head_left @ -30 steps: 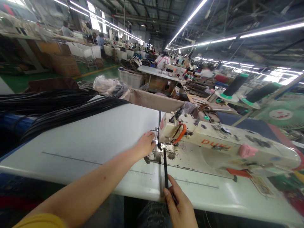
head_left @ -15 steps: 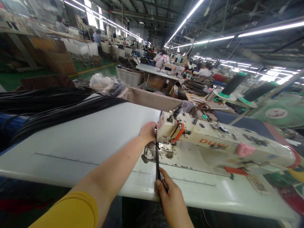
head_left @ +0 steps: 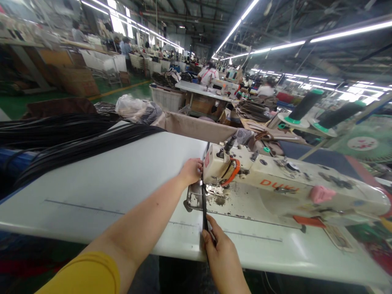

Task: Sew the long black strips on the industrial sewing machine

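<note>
A narrow black strip [head_left: 204, 206] runs from the front edge of the white table up under the head of a sewing machine [head_left: 260, 175]. My right hand [head_left: 219, 249] pinches the strip at the table's front edge, thumb on one side and fingers on the other. Beyond the needle area, my left hand [head_left: 192, 171] is at the left side of the machine head, fingers curled round the far part of the strip. The machine head hides some of the strip there.
Long black strips [head_left: 92, 141] lie in a bundle across the table's [head_left: 122, 175] back left. Behind stands a fabric-lined bin [head_left: 196, 127]. Thread cones [head_left: 306, 106] and a green fan [head_left: 364, 143] are at the right. People sit farther back.
The view has shifted slightly, so the machine appears a little farther right. My left hand's fingers show more clearly beside the machine head. My right hand keeps its hold on the strip.
</note>
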Available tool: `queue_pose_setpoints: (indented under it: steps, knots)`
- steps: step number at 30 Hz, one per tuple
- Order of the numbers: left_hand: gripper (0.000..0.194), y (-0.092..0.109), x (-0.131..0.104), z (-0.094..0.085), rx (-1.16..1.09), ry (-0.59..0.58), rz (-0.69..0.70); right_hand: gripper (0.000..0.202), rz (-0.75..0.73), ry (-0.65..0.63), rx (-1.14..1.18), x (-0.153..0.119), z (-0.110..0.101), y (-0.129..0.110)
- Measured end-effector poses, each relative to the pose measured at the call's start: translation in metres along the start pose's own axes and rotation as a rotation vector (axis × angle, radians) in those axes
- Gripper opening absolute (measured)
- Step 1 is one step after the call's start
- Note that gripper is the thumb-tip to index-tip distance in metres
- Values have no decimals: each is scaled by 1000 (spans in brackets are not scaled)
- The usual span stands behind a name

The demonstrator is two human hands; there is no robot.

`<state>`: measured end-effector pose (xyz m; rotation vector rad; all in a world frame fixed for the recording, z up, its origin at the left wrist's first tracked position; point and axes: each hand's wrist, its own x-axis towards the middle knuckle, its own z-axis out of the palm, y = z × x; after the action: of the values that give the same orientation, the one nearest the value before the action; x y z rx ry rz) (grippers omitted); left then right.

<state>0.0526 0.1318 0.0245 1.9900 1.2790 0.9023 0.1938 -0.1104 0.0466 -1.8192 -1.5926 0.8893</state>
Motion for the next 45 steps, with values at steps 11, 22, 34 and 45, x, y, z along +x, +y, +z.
queue_pose_setpoints:
  steps: [11,22,34,45]
  knots:
    - [9,-4,1,-2,-173,139,-91,47,-119,134,-17,-1,1,10]
    - [29,1,-24,-11,-752,353,-361,32,-259,221,82,1,-3,-12]
    - [36,9,-123,-52,-882,441,-362,55,58,-157,609,31,25,-44]
    - [32,21,-197,-70,-701,400,-288,57,80,-300,757,64,47,-64]
